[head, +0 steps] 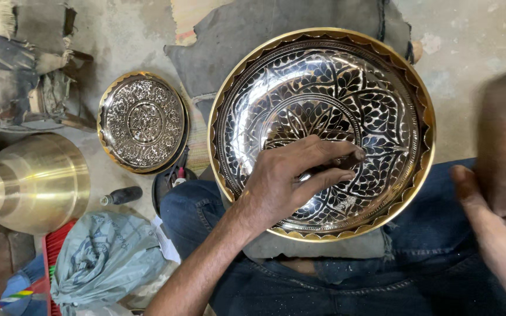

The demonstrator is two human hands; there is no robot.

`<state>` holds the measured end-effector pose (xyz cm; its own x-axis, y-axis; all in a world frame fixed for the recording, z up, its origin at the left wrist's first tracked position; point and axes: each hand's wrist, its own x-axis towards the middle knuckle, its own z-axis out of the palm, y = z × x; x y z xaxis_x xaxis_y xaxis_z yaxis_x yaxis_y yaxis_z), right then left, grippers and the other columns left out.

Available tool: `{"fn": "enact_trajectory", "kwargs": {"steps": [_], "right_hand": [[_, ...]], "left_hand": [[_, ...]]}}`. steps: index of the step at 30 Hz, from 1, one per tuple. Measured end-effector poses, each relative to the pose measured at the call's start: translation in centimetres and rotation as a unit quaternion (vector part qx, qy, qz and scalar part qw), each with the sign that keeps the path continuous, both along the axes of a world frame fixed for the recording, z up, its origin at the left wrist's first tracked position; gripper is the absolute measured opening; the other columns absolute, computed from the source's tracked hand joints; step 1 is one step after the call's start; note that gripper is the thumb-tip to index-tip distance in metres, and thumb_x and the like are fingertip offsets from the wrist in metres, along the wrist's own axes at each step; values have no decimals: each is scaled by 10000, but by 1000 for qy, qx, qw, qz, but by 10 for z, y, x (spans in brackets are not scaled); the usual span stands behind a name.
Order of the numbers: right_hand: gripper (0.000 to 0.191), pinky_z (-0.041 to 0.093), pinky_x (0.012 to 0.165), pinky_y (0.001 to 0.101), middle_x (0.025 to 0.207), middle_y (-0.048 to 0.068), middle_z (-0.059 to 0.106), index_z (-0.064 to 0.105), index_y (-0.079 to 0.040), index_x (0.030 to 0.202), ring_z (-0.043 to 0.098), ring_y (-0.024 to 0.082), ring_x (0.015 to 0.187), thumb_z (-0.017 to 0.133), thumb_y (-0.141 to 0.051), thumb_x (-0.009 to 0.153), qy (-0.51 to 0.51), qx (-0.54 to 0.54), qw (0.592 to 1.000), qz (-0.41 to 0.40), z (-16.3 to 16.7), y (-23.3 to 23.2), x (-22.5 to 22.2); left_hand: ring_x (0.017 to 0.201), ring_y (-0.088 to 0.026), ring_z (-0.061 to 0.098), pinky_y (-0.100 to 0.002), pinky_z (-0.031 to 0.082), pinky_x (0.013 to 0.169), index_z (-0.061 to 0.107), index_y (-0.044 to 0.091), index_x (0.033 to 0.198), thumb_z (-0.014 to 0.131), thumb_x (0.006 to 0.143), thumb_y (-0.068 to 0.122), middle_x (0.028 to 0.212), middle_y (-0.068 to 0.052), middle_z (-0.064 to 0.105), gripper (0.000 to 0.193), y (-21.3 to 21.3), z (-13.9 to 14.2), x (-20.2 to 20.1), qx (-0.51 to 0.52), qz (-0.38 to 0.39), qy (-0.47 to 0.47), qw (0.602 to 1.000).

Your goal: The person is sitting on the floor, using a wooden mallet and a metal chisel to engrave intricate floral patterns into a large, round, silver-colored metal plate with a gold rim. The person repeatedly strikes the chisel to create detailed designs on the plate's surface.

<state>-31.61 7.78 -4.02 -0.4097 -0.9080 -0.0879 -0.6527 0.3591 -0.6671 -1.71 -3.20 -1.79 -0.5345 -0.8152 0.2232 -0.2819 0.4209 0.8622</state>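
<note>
On lap: left hand (pixel 282 184) fingers (pixel 329 151) narrow, pinching small tool on engraved brass bowl (pixel 382 88) | right hand (pixel 499 228) blurred, grip unclear

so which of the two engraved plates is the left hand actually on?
The large engraved brass bowl-plate on the lap; the left hand rests fingers inside it. The smaller engraved plate lies untouched on the floor beside it.

Bare grey concrete floor (pixel 475 41), stained, in soft daylight.
</note>
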Motion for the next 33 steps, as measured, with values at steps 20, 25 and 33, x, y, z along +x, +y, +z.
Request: {"fn": "enact_trajectory", "kwargs": {"steps": [20,25,33], "right_hand": [[446,554,602,312,893,141,733,630,8,1285,699,191,700,778,-130,888,-5,-25,974,227,90,-83,16],[352,542,617,374,855,206,715,597,36,1193,703,236,727,745,-198,976,50,-57,985,155,114,-84,13],[535,574,767,360,1082,168,714,617,-17,1310,720,245,936,794,-9,806,63,-132,962,230,123,-64,15]], "left_hand": [[965,-178,793,-316,701,822,693,86,1246,758,946,208,1120,-88,773,330,60,53,-17,86,221,65,969],[1049,-196,783,-334,695,906,673,113,1277,732,987,227,1195,-97,750,317,29,54,-24,5,94,13,995],[1017,-175,801,-324,696,884,673,118,1296,736,975,209,1134,-72,787,340,13,53,-25,55,48,33,997]]}}
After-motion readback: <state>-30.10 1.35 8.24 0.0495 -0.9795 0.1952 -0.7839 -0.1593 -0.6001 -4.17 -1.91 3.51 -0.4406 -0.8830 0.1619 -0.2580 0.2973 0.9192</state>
